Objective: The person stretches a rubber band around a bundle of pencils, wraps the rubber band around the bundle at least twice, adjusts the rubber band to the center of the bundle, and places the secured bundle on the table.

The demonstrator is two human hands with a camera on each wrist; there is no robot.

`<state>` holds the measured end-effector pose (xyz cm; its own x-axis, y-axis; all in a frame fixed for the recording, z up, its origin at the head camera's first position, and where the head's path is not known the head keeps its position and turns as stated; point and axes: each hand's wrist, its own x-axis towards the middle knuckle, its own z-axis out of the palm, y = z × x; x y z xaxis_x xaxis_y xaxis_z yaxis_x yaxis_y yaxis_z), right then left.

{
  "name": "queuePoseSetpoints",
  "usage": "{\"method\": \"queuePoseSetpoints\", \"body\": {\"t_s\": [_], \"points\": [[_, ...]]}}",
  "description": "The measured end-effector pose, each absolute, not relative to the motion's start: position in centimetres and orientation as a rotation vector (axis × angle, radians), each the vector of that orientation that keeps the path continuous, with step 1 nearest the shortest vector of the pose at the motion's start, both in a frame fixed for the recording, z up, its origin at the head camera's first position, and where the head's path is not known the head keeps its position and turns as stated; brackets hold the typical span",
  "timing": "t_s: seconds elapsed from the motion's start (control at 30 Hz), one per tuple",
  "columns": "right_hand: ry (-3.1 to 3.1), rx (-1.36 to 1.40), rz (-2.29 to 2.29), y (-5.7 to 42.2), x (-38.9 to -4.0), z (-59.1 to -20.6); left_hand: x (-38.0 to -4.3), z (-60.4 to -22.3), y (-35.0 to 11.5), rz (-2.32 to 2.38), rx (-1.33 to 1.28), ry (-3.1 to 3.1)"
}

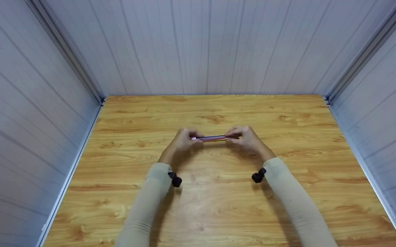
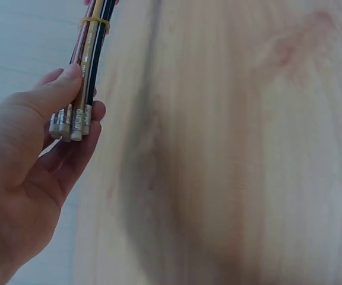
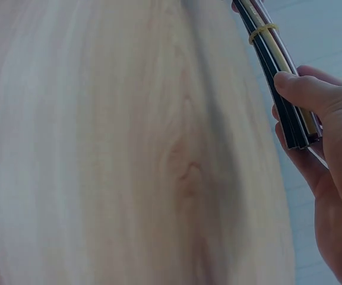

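A bundle of pencils [image 1: 214, 138] is held level between the two hands, above the far middle of the table. Several pencils in black, yellow and red lie side by side, with a yellow rubber band [image 2: 94, 22] round them. My left hand [image 1: 185, 140] pinches the end with the white erasers [image 2: 76, 134], thumb on top and fingers beneath. At the other end, my right hand [image 1: 247, 138] grips the flat, eraserless tips [image 3: 301, 142] between thumb and fingers. The right wrist view also shows the rubber band [image 3: 262, 32] round the shafts.
The wood-grain table [image 1: 211, 206] stretches out under both arms. Pale panelled walls [image 1: 191, 48] stand at its back and on both sides. A small black device sits at the left wrist [image 1: 175, 179] and another at the right wrist [image 1: 259, 175].
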<state>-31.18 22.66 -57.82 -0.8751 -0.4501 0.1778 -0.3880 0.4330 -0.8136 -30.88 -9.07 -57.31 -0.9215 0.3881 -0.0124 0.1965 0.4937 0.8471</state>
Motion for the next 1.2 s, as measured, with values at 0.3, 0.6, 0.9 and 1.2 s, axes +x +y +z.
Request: {"method": "queuePoseSetpoints", "body": {"t_s": [0.3,0.6,0.9,1.2], "points": [[2.615,-0.702,-1.312,22.5,-30.8,-59.2,-31.6,-59.7,-8.9,1.142,0.726,2.689],[2.622,-0.660,-1.229,22.9,-31.2,-59.6,-32.4,-61.3,-9.1,1.214,0.741,2.675],[2.628,-0.660,-1.197,22.9,-31.2,-59.5,-35.0,-65.7,-9.5,1.188,0.678,2.683],[2.662,-0.686,-1.167,22.9,-31.3,-59.7,-35.0,-65.7,-9.9,1.161,0.682,2.716]]}}
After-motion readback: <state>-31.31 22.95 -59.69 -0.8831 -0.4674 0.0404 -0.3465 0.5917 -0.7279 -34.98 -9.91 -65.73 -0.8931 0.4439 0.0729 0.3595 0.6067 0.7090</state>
